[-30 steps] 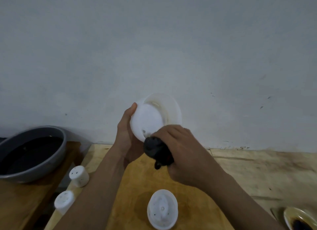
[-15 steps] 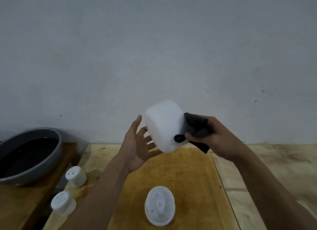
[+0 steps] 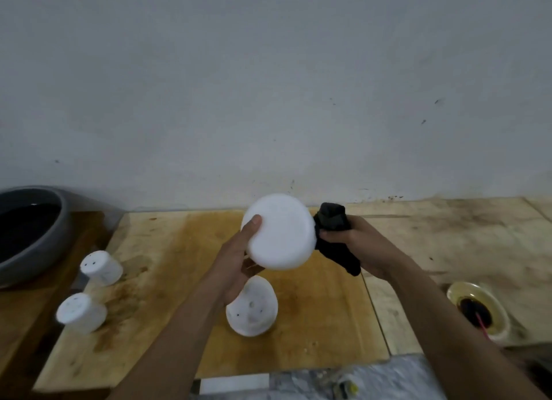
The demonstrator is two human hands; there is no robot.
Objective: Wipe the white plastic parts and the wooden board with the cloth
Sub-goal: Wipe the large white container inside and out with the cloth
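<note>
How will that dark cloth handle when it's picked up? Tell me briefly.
Probably floppy: the cloth is bunched in the right hand, and its free end droops below the fist. Likely light for its size, since a loose one-handed grip carries it. It seems unlikely to roll or slip, because it folds round the grip rather than keeping a shape.

Scuffed grey wall [image 3: 268, 86], dim light

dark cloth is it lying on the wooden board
No, the right hand grips the dark cloth in the air beside the white container in the left hand.
</note>
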